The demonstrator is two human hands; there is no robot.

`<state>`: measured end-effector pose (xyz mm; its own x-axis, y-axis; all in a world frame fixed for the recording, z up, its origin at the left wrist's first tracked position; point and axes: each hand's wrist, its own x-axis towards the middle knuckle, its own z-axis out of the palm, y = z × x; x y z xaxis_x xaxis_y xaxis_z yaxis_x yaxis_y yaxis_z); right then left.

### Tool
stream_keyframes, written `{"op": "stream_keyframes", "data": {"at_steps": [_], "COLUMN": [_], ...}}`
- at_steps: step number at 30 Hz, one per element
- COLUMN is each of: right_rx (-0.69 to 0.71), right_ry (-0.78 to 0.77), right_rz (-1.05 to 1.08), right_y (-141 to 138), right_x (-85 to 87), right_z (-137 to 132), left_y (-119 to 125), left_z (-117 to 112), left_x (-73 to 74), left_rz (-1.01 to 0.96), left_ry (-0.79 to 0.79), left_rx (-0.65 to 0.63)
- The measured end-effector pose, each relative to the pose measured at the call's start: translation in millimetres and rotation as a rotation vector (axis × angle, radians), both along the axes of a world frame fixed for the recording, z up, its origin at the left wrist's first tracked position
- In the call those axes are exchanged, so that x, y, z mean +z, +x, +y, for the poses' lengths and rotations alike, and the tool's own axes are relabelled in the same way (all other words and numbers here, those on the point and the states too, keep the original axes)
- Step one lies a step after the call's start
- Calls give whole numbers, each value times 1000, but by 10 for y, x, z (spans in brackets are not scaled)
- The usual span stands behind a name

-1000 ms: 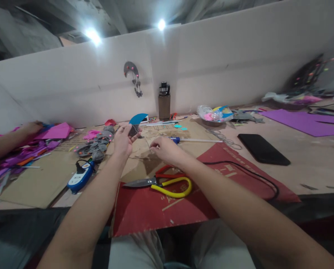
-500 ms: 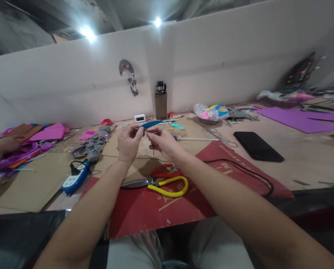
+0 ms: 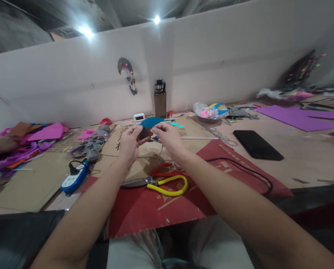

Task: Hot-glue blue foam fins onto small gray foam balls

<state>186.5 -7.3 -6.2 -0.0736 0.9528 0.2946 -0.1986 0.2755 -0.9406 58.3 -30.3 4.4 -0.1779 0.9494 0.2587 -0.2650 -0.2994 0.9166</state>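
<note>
My left hand [image 3: 130,144] pinches the left part of a blue curved piece [image 3: 152,121] that looks like felt. A dark, greyish patch shows below the blue, between the hands; I cannot tell whether it is a second layer. At the right edge, my right hand [image 3: 168,140] has its fingertips closed on the same piece. A thin cord hangs beneath the right fingers. Below both hands lie scissors [image 3: 168,186] with one yellow and one red handle, spread on a red printed sheet [image 3: 144,218].
Nearby lie a blue-white power strip [image 3: 75,181], grey felt pieces [image 3: 90,145] with coloured beads and a black phone [image 3: 258,145]. Behind stand a brown bottle [image 3: 160,101] and a bowl [image 3: 209,118] of bagged scraps. At far left, another person's hand [image 3: 3,145] rests among felt scraps.
The blue piece has been tilted up, so its broad face now shows instead of a narrow edge. My hands have turned with it, the right moving slightly right.
</note>
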Motion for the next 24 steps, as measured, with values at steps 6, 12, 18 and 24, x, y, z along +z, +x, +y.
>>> {"op": "stream_keyframes", "data": {"at_steps": [6, 12, 18, 24], "right_rx": [-1, 91, 4, -46], "right_ry": [15, 84, 120, 90], "right_rz": [-1, -21, -82, -135], "right_y": [28, 35, 29, 28], "right_x": [43, 49, 66, 19], "right_z": [-40, -6, -53, 2], "left_y": [-3, -59, -30, 46], "left_z": [4, 34, 31, 28], "left_x": [6, 22, -1, -73], "left_rz": [-22, -55, 44, 133], "left_ry": [-35, -163, -128, 7], "left_rx": [-50, -146, -82, -64]}}
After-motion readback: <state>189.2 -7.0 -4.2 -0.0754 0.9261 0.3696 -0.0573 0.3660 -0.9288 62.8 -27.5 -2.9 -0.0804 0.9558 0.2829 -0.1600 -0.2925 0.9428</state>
